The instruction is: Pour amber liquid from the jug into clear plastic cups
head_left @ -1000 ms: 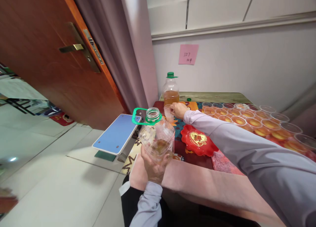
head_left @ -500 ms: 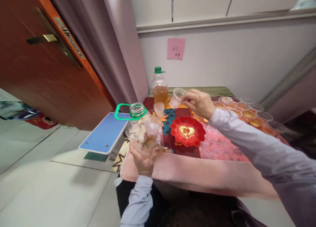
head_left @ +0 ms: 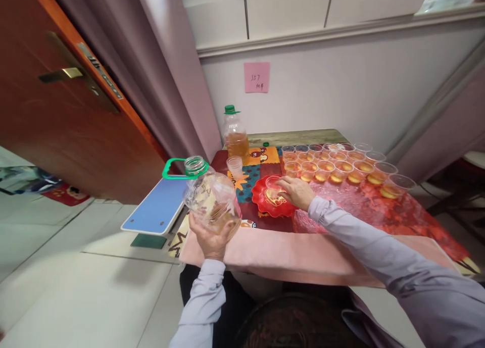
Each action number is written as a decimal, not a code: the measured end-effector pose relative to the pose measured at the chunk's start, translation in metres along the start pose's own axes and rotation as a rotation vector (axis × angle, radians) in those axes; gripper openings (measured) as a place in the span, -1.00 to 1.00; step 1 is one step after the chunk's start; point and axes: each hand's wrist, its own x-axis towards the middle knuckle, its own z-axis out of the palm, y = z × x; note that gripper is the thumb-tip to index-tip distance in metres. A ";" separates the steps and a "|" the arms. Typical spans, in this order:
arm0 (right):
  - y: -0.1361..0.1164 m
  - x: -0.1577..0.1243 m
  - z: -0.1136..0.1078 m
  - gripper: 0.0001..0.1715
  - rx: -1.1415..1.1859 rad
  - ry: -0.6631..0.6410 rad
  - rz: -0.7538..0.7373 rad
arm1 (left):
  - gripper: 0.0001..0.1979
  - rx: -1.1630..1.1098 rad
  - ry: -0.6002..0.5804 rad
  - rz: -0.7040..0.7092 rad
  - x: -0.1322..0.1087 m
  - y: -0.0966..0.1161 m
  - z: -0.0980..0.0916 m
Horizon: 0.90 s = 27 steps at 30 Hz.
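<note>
My left hand point(head_left: 211, 237) holds the lower part of a large clear jug point(head_left: 212, 196) with a green handle and an uncapped mouth; a little amber liquid lies in it, and it leans. My right hand point(head_left: 297, 191) has its fingers closed on a clear plastic cup point(head_left: 273, 183), which is in or just over the red scalloped plate point(head_left: 261, 206) with a gold heart. A stack of clear cups point(head_left: 235, 164) stands behind the jug. Rows of cups with amber liquid point(head_left: 325, 171) fill the table's right back side.
A second jug point(head_left: 237, 143) with a green cap and amber liquid stands at the back left. A green cap point(head_left: 265, 144) lies near the wall. A pink cloth point(head_left: 288, 252) covers the front edge. To the left are a blue-topped stool point(head_left: 157, 204) and a door point(head_left: 71, 115).
My right hand has moved down with the cup, from above the table to the red plate. The view has shifted right, showing more of the filled cups. My left hand still holds the jug.
</note>
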 end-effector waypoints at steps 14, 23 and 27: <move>-0.153 -0.006 0.038 -0.35 1.395 0.182 0.261 | -0.10 -0.043 -0.163 -0.071 0.040 0.062 -0.023; -0.157 -0.006 0.060 -0.03 1.827 -0.148 0.158 | 0.02 0.374 -0.555 -0.043 0.068 0.130 -0.061; -0.161 -0.012 0.063 0.00 1.939 -0.276 0.137 | -0.02 0.540 -0.668 -0.010 0.082 0.149 -0.063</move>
